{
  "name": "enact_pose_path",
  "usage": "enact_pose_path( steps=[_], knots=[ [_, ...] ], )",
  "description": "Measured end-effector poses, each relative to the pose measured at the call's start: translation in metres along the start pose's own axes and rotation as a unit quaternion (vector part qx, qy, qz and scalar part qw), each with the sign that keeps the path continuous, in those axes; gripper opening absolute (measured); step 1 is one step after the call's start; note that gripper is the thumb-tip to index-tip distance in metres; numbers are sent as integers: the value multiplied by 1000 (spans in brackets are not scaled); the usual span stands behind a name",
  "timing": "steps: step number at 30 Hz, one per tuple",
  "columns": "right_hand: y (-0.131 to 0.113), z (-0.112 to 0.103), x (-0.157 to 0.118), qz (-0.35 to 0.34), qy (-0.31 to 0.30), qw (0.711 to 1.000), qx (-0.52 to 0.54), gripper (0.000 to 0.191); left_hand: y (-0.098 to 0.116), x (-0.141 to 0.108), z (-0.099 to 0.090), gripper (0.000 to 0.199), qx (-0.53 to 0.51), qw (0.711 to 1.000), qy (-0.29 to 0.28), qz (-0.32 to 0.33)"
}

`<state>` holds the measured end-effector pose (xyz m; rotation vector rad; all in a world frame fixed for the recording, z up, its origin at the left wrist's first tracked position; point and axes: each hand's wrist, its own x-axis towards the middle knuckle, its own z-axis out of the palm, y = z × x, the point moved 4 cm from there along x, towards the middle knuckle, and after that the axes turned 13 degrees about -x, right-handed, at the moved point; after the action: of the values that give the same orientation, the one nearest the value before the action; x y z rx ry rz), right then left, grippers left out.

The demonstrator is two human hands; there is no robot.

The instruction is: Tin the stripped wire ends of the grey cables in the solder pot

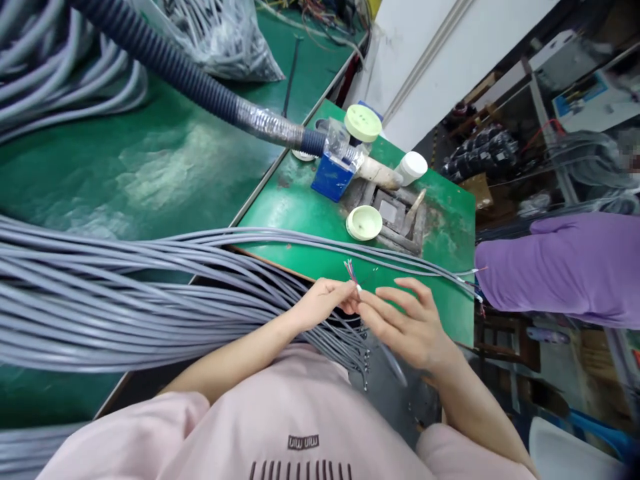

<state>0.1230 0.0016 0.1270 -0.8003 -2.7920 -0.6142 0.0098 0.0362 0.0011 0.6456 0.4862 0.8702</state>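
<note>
Just over the front edge of the green bench, my left hand (333,297) is closed in a pinch on the end of a grey cable. Thin coloured wires (351,271) fan upward out of that end, with a small white bit at their base. My right hand (407,320) meets it from the other side, thumb and index fingertips at the same cable end and the other fingers stretched out. A grey length of cable (395,365) hangs below the hands. Under my left forearm lies a thick bundle of grey cables (200,307), their ends gathered near my lap.
Several grey cables (320,241) cross the bench (280,207). Beyond stand a yellowish round dish (364,223), a square metal-framed fixture (393,212), a white tub (413,167) and a blue box (331,176) joined to a ribbed hose (190,80). A person's purple sleeve (560,270) is at right.
</note>
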Motion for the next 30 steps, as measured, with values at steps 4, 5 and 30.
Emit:
enact_pose_path(
  steps=[4, 5, 30],
  knots=[
    [-20, 1, -7, -37, -14, 999, -1, 21, -8, -6, 1, 47, -8, 1000, 26, -11],
    [-23, 2, -10, -34, -17, 999, 5, 21, -9, -7, 1, 45, -10, 999, 29, -9],
    [-45, 76, -56, 319, -189, 641, 672, 45, -15, -12, 3, 45, 120, 990, -38, 59]
  ],
)
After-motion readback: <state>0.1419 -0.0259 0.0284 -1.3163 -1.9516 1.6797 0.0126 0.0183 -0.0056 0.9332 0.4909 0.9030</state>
